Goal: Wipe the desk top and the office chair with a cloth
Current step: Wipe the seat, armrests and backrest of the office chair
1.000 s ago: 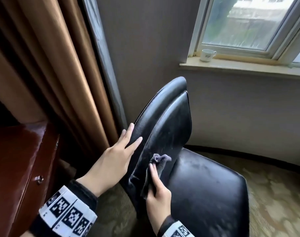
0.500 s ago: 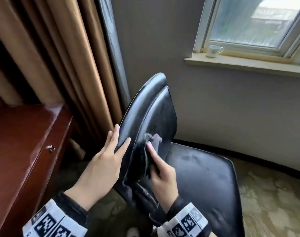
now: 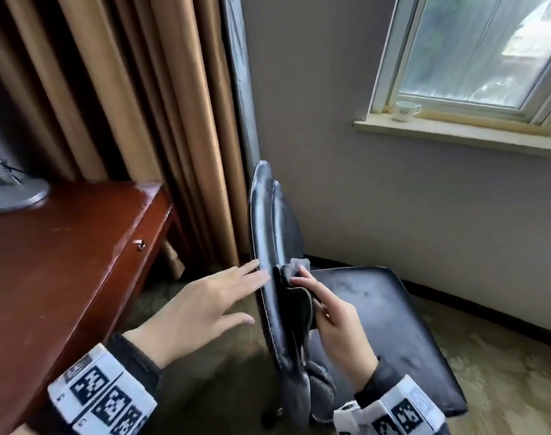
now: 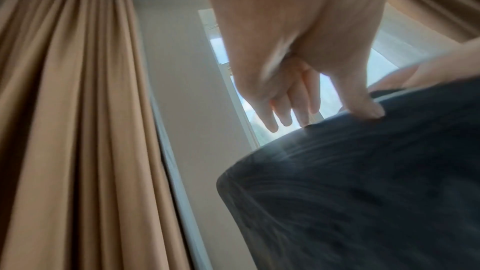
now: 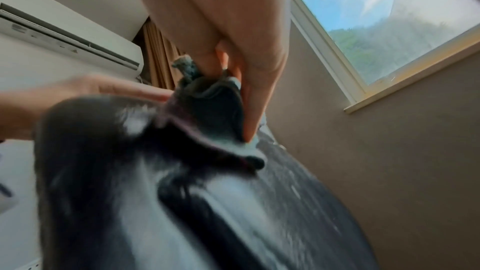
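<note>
Office chair [image 3: 377, 324] stands right of the tabletop [image 3: 64, 262], backrest [image 3: 268, 246] edge-on to the head view. Left hand [image 3: 205, 306], fingers straight and released, braces the backrest's rear face. Right hand [image 3: 337, 321] grips the grey cloth [image 3: 296, 296] bunched against the front face, low, near the seat. Judgement: keep the brace opposite the cloth, press evenly, run overlapping strokes, work the seam where back meets seat.

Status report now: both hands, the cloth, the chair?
Left hand open, fingers against rear of chair backrest. Right hand holds grey cloth on backrest front. Nothing blocks the wipe.
</note>
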A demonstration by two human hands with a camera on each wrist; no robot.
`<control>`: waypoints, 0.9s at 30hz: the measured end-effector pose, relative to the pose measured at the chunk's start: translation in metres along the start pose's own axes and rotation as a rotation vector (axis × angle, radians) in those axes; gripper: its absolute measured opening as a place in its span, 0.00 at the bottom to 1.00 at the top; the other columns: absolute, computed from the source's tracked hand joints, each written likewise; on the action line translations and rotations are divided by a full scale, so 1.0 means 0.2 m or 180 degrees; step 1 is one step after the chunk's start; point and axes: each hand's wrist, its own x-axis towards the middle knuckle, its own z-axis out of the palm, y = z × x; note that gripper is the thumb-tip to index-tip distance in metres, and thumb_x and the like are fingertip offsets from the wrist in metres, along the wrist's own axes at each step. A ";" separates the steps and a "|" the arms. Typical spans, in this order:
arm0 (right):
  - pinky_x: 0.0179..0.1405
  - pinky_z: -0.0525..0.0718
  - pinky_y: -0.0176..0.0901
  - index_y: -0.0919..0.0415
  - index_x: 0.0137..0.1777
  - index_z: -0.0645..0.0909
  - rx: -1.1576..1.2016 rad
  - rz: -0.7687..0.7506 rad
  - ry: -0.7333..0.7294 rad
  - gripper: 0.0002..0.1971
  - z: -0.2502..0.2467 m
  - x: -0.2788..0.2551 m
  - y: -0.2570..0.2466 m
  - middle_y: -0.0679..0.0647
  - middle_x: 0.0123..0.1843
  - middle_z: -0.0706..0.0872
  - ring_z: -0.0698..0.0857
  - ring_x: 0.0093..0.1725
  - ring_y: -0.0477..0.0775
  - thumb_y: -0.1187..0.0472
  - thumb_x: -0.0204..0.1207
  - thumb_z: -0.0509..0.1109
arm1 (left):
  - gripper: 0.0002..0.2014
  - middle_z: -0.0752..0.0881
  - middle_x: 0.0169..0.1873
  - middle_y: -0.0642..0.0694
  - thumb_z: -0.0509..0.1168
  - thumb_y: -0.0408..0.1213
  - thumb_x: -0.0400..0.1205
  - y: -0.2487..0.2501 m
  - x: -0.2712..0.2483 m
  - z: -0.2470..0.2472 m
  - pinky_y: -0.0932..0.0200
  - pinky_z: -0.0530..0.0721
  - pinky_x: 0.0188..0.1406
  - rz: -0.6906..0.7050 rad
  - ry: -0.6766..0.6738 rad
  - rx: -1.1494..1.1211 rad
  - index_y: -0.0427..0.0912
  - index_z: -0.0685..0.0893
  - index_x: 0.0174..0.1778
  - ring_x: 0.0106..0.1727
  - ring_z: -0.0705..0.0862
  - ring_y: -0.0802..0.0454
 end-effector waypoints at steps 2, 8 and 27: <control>0.64 0.81 0.43 0.39 0.57 0.81 0.0043 0.0109 -0.0040 0.27 -0.10 -0.06 -0.06 0.33 0.65 0.82 0.80 0.67 0.38 0.74 0.76 0.55 | 0.37 0.72 0.75 0.50 0.77 0.48 0.69 -0.08 0.09 -0.02 0.59 0.62 0.78 0.0501 -0.0033 0.0599 0.44 0.73 0.74 0.78 0.64 0.59; 0.63 0.77 0.28 0.44 0.58 0.83 -0.0075 0.0136 0.0261 0.23 -0.35 -0.31 -0.30 0.40 0.62 0.86 0.81 0.67 0.41 0.70 0.73 0.59 | 0.29 0.90 0.52 0.53 0.62 0.63 0.67 -0.13 0.42 -0.06 0.46 0.74 0.69 0.1266 -0.0142 0.0900 0.49 0.88 0.57 0.62 0.84 0.52; 0.67 0.74 0.30 0.47 0.58 0.84 -0.2354 0.0243 0.1460 0.21 -0.53 -0.91 -0.31 0.36 0.68 0.81 0.78 0.68 0.35 0.72 0.74 0.64 | 0.28 0.73 0.11 0.54 0.76 0.69 0.45 0.70 0.40 0.35 0.71 0.66 0.20 0.1304 0.0243 0.0841 0.48 0.74 0.12 0.13 0.72 0.55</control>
